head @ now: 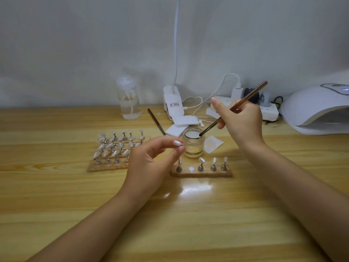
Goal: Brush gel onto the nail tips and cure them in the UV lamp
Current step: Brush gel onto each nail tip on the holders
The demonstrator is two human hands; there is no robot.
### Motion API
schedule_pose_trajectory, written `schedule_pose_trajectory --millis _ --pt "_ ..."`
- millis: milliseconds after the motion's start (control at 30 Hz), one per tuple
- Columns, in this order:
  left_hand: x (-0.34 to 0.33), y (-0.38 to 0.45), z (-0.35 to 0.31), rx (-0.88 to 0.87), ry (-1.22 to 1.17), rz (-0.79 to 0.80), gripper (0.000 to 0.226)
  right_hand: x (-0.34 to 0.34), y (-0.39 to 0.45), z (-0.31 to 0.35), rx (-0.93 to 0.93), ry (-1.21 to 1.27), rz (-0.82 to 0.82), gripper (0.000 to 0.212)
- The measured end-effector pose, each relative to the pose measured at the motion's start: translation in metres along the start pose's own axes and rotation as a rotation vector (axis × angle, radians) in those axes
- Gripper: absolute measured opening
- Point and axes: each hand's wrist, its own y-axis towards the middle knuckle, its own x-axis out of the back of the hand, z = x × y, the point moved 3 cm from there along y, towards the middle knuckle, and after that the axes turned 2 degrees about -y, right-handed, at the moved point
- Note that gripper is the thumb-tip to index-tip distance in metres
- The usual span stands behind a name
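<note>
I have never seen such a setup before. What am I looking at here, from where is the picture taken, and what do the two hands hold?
One camera worn on a person's head looks down at a light wooden table. The right hand holds a thin bronze-coloured brush, its tip dipped in a small clear glass jar. The left hand pinches one pearly nail tip. A short cork strip carries four tips on metal stands; a larger cork board carries many. The white domed UV lamp stands on the right.
</note>
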Motion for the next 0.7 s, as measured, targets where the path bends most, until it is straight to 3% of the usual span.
schedule_pose_trajectory --millis 300,700 --pt "0.000 0.002 0.000 0.033 -0.009 -0.003 0.015 0.008 0.004 0.000 -0.068 0.042 -0.085 0.045" --pt "-0.001 0.002 -0.002 0.003 0.068 0.008 0.025 0.011 -0.003 -0.002 -0.109 0.119 -0.074 0.042"
